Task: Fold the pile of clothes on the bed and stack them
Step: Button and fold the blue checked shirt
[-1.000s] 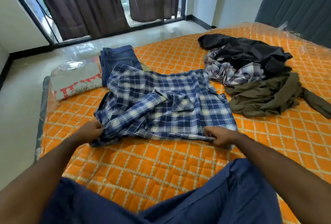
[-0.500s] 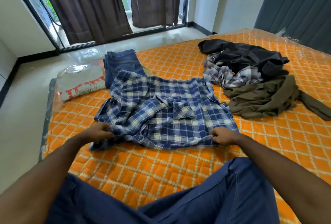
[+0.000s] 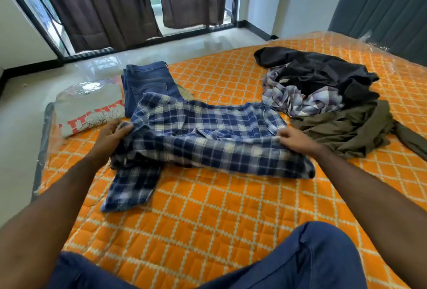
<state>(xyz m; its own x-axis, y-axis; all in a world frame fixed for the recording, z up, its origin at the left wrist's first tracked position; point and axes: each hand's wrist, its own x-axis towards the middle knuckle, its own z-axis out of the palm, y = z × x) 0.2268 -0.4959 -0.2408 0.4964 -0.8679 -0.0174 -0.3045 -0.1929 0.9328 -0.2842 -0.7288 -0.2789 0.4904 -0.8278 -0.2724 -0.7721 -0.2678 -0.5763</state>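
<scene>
Both hands grip blue plaid shirt (image 3: 208,136), L hand (image 3: 111,136), R hand (image 3: 295,141)

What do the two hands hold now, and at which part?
Both hold the blue plaid shirt: the left hand grips its left edge and the right hand pinches its right edge, on the orange bed.

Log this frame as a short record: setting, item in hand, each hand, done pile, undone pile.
setting: orange quilted bed
item: blue plaid shirt, partly folded, one sleeve trailing toward the viewer
left hand: grips the shirt's left edge
right hand: pinches the shirt's right edge
done: jeans, folded, beside a grey printed top
undone: black garment, pale plaid shirt, olive garment, heaped
</scene>
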